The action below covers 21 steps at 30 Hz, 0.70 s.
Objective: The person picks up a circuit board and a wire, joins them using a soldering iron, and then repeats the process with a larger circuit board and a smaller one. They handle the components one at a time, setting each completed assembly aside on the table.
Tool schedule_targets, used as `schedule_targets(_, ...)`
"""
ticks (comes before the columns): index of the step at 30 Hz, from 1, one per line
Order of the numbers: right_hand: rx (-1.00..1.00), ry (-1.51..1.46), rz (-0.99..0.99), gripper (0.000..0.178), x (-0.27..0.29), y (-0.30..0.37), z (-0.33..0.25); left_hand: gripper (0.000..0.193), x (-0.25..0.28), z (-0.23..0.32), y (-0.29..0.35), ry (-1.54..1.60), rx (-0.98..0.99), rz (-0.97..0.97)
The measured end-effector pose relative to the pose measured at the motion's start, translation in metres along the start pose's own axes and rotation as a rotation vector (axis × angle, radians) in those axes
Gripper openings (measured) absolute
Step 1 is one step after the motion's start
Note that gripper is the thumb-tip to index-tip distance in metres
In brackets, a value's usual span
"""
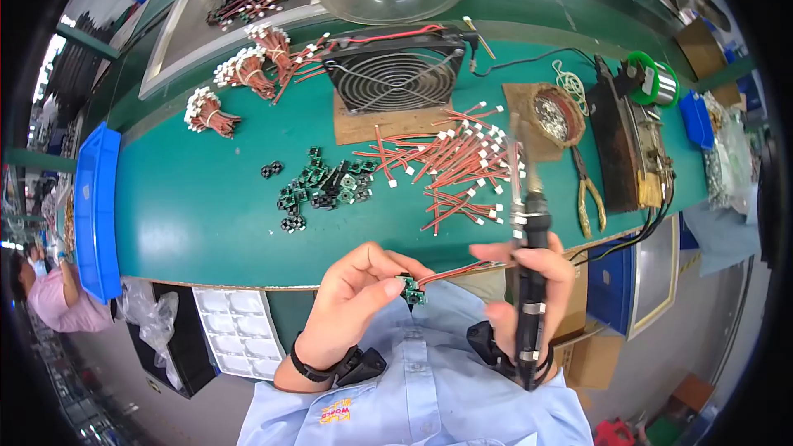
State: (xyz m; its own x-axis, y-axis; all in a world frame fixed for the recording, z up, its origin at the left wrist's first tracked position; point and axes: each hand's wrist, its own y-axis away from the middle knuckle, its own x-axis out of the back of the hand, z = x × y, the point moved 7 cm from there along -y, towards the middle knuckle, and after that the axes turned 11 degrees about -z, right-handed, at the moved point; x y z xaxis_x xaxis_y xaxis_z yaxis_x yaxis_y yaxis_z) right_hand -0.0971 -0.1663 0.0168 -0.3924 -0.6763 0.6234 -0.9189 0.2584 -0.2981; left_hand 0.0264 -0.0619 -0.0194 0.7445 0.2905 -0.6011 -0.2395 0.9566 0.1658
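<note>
My left hand (pixel 357 293) pinches a small green circuit board (pixel 411 289) close to my chest. A red wire pair (pixel 450 271) runs from the board to the fingertips of my right hand (pixel 529 281). That right hand also grips a black soldering iron (pixel 530 272), held upright with its tip (pixel 514 136) pointing away from me. A loose heap of red wires with white plugs (pixel 454 169) lies on the green bench ahead. Several small green boards (pixel 326 186) lie just left of it.
A black fan with a wire grille (pixel 395 78) stands at the back on a brown board. Bundled wires (pixel 239 74) lie at the back left. A solder spool (pixel 652 78), iron stand (pixel 557 116) and yellow-handled pliers (pixel 588 190) are at right. A blue bin (pixel 97 206) is at left.
</note>
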Motion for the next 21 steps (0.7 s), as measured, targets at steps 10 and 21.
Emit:
schedule_targets(10, -0.002, 0.293, 0.105, 0.068, 0.014, 0.027, -0.017, 0.007, 0.023, 0.014, -0.004, -0.109, -0.261, 0.233)
schedule_targets(21, 0.028, 0.147, -0.011, 0.045, 0.002, 0.017, -0.032, 0.004, 0.027, 0.018, -0.005, -0.189, -0.292, 0.213)
